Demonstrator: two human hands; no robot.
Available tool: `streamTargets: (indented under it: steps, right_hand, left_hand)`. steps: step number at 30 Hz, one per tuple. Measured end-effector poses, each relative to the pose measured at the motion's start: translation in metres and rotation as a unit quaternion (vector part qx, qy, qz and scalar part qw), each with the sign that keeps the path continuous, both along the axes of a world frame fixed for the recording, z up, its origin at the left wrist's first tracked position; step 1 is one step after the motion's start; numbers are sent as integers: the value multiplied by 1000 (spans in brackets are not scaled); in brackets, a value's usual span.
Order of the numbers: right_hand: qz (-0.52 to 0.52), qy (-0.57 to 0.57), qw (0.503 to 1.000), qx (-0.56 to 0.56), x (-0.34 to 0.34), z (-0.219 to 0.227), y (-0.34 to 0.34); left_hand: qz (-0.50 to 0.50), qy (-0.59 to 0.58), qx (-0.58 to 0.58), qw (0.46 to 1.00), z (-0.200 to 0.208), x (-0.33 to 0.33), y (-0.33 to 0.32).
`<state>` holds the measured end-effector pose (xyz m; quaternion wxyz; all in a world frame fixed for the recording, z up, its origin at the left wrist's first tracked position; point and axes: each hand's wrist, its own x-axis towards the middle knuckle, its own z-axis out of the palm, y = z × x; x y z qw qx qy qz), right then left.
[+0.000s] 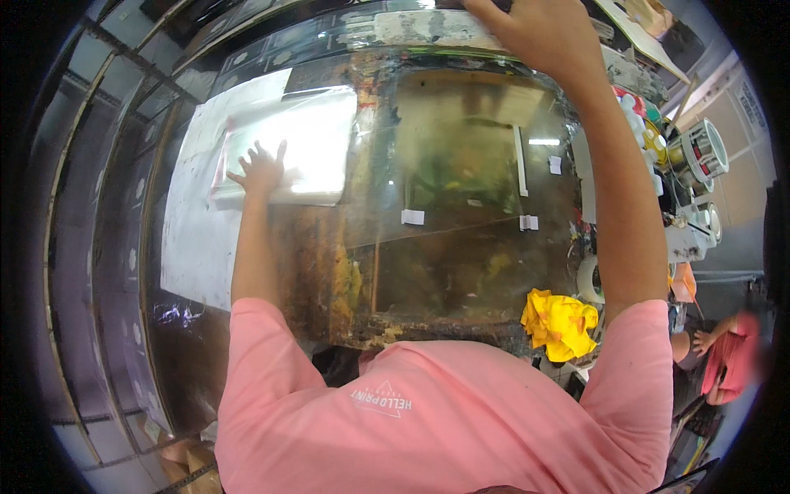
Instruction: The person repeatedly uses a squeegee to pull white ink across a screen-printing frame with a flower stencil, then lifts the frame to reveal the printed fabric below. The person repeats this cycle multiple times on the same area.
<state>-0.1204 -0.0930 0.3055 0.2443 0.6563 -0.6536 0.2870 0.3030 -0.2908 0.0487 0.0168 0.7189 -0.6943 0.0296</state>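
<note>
My left hand point(262, 171) lies with its fingers spread on a glossy stack of clear plastic sheets point(317, 144). Beneath the stack is a larger white sheet point(193, 222) on the left of the stained worktable point(304, 263). My right arm stretches forward along the right side. At the far edge, my right hand point(547, 33) is over a paint-smeared pale bar point(432, 30); the picture's top cuts off most of its fingers, so its grip is hidden. Between the arms lies a shiny brownish glass-like panel point(444, 272), with a white strip point(520, 160) and small white tabs point(413, 217) on it.
A crumpled yellow cloth point(561, 325) sits at the near right corner, beside a roll of tape point(589, 278). Cans point(699, 155) and white bottles stand beyond my right arm. Metal racks point(95, 247) line the left. Another person point(728, 354) is at the right.
</note>
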Motion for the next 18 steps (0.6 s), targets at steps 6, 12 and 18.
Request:
streamTargets:
  steps: [6, 12, 18]
  right_hand:
    - [1, 2, 1000, -14, -3, -5, -2]
    - [10, -21, 1000, 3, 0, -5, 2]
    - [20, -22, 999, -16, -3, -9, 2]
  left_hand:
    - [-404, 239, -70, 880, 8, -137, 163]
    - [-469, 140, 39, 871, -23, -247, 259]
    - [-519, 169, 11, 838, -51, -286, 236]
